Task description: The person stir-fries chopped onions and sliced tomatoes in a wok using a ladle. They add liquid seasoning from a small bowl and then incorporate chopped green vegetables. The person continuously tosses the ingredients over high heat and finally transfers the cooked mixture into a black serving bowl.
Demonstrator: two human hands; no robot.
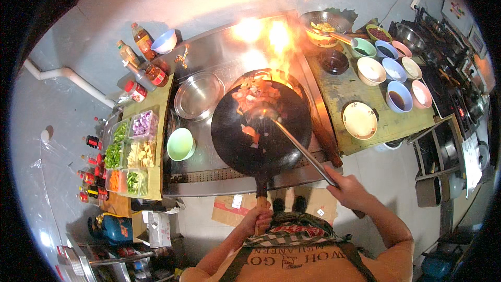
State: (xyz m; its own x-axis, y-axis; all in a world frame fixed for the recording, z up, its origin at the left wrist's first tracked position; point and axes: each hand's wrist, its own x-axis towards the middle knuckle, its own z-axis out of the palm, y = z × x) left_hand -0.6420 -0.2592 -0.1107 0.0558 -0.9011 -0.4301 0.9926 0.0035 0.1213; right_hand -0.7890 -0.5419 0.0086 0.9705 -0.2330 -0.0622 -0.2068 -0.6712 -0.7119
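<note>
My left hand is wrapped around the wooden handle of a black wok, which sits tilted over the burner. In my right hand is the long handle of a metal ladle. The ladle's bowl rests in the wok against a heap of reddish food pieces, possibly sliced meat with paler bits. A few loose pieces lie nearer the wok's handle. Tall bright flames rise behind the wok's far rim, and the glare hides part of the stove's back.
A steel basin and a green bowl stand left of the wok. Further left are tubs of cut vegetables and sauce bottles. On the right table are several seasoning bowls, a plate and a strainer.
</note>
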